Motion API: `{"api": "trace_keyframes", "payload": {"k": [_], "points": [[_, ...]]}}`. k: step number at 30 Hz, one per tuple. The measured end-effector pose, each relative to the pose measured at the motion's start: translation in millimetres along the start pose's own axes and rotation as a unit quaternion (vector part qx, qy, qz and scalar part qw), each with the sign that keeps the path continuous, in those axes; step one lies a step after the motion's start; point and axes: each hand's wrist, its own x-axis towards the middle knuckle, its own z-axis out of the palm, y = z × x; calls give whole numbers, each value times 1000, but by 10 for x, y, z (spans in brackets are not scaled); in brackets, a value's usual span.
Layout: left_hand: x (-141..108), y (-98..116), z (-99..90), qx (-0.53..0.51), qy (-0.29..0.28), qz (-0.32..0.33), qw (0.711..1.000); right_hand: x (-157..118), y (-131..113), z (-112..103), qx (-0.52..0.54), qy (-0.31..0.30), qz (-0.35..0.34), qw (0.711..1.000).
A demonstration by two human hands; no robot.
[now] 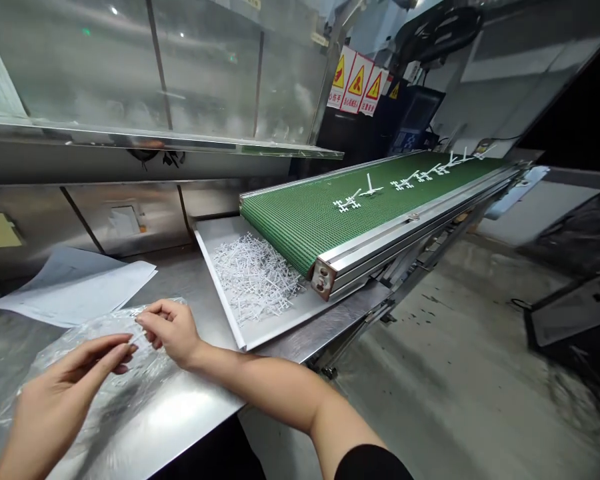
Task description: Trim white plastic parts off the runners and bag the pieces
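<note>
Left hand [63, 388] and right hand [176, 335] above clear plastic [107, 324], both bunched, cannot tell if pinching anything

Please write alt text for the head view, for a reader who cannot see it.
A bare left hand and right hand nearly meet above crumpled clear plastic on a metal table. To their right, a white tray holds heaped small white pieces, at the near end of a green conveyor belt carrying branched white parts.

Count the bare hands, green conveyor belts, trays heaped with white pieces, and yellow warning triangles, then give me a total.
Bare hands: 2 (left hand, right hand)
Green conveyor belt: 1
Tray heaped with white pieces: 1
Yellow warning triangles: 4
Total: 8
</note>
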Motion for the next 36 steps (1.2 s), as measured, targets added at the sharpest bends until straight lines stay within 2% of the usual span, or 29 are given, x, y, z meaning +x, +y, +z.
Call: {"api": "trace_keyframes", "payload": {"k": [2,3,4,8,10,13,16,19,22,26,28,36], "points": [[-3,-3,136,-67,2,-91,994,-8,7,10,6,1,6,1000],[8,-30,195,-90,4,-107,990,-9,8,9,4,3,7,1000],[19,-69,246,-98,1,-93,991,-8,6,2,-1,5,8,1000],[52,-192,329,-41,-19,38,998,-19,-26,-60,-27,17,13,999],[78,-156,298,2,-39,86,996,-48,-48,-96,-36,20,15,999],[140,-57,230,80,-67,113,988,-90,-52,-142,-36,5,28,999],[165,-31,171,109,-105,100,983,-106,-37,-168,-30,-19,42,999],[97,-41,112,84,-116,73,987,-121,-68,-187,-34,-46,39,998],[-22,-62,97,15,-77,33,996,-135,-136,-217,-44,-49,27,997],[-134,-139,167,-60,0,-6,998,-128,-180,-251,-60,-42,28,997],[-157,-182,201,-72,12,-13,997,-125,-176,-254,-72,-52,30,996],[-205,-250,160,-63,-43,-29,997,-153,-176,-263,-140,-106,64,982]]}}
